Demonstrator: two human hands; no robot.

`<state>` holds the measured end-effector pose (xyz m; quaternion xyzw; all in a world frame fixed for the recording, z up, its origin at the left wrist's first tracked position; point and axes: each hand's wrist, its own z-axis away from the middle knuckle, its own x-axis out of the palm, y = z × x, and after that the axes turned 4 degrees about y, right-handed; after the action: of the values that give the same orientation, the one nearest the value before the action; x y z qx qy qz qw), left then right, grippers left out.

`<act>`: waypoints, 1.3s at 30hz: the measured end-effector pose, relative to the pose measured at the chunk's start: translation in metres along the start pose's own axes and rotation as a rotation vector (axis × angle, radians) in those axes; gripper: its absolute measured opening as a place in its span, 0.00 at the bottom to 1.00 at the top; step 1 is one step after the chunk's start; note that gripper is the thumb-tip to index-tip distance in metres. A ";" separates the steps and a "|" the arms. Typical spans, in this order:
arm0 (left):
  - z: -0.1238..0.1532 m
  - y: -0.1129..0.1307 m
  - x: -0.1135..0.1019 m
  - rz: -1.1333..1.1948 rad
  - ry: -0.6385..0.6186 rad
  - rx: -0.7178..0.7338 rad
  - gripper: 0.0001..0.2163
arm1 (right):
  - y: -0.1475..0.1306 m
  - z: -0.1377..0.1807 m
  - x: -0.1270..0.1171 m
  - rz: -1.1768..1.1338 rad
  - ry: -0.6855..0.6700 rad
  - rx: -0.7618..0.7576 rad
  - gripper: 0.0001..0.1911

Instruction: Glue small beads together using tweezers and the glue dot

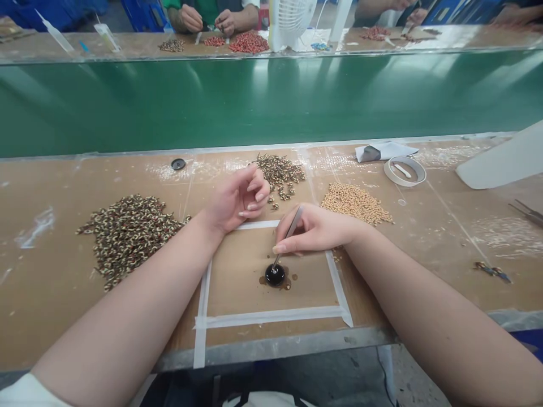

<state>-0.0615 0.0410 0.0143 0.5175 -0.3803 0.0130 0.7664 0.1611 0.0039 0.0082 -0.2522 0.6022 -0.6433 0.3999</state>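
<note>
My right hand (309,229) grips slim metal tweezers (294,223), pointed down. Their tip reaches into a small round black dish (270,277) that looks filled with dark liquid, and a tiny pale speck shows at the tip. Brown drops and stains lie around the dish on a brown sheet (237,294) edged with white tape. My left hand (248,195) is raised, palm toward the right, fingers loosely curled and apart, with nothing visible in it. Just behind it lies a pile of small dark-and-cream parts (280,169).
A larger pile of dark-and-cream parts (131,237) lies left, tan beads (354,203) right. Behind are a black cap (178,164), a tape roll (405,171) and a cloth (386,151). More tweezers (528,212) lie right. Beyond the green belt (212,102), other people's hands work.
</note>
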 end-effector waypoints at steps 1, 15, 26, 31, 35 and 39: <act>0.000 0.000 0.000 -0.008 -0.005 0.004 0.23 | 0.000 0.000 0.000 0.008 -0.001 0.003 0.20; 0.002 0.001 0.002 -0.079 0.001 0.026 0.24 | 0.000 -0.001 -0.001 0.032 -0.010 -0.024 0.22; 0.004 -0.009 0.001 -0.233 0.057 0.130 0.21 | 0.000 -0.001 0.000 -0.052 -0.025 0.023 0.17; 0.019 -0.008 0.012 -0.934 0.174 0.472 0.14 | 0.004 -0.004 0.002 -0.082 -0.015 0.026 0.19; 0.049 0.031 0.028 -1.373 0.294 0.318 0.12 | 0.003 -0.005 0.003 -0.114 -0.025 -0.015 0.20; 0.086 0.076 0.018 -1.813 0.612 -0.046 0.11 | 0.004 -0.005 0.003 -0.154 -0.001 -0.066 0.21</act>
<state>-0.1289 0.0008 0.0996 0.5742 0.3819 -0.4581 0.5609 0.1560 0.0051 0.0036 -0.3112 0.6018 -0.6517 0.3410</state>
